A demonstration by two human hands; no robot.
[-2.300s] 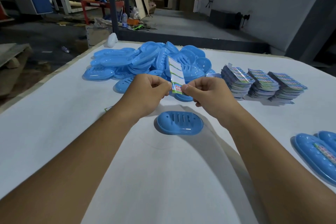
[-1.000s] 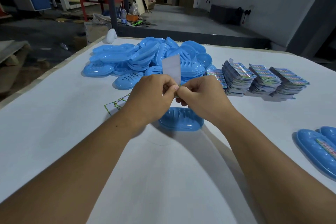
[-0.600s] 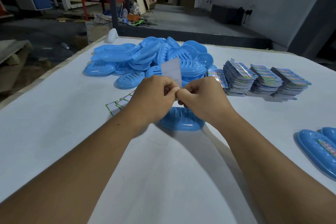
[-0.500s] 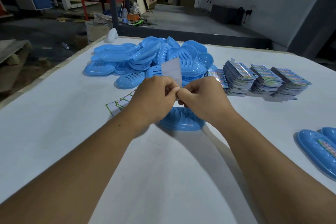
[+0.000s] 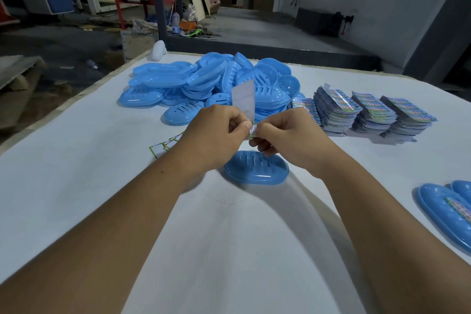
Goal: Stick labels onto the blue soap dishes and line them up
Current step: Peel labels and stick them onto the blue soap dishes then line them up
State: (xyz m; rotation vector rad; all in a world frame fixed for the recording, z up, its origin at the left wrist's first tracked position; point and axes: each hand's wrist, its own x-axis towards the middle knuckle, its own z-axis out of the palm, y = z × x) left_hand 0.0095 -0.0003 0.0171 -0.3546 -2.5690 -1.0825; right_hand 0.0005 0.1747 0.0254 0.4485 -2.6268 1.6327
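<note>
a: change check — label (image 5: pixel 244 99) printed side faced us a couple seconds back, now its white back does, and both hands sit lower over the dish (image 5: pixel 256 168).
b: so peeling the backing, not stuck yet?
a: looks so. left hand (image 5: pixel 216 135) and right hand (image 5: pixel 288 135) both pinch the label's bottom edge, fingers (image 5: pixel 246 126) tight together.
b: dish?
a: blue oval, slotted top, on the counter (image 5: pixel 76 186) just under the hands, bare. pile (image 5: pixel 211 84) behind, label stacks (image 5: pixel 369 115) right, labelled dishes (image 5: pixel 448 209) far right.
</note>
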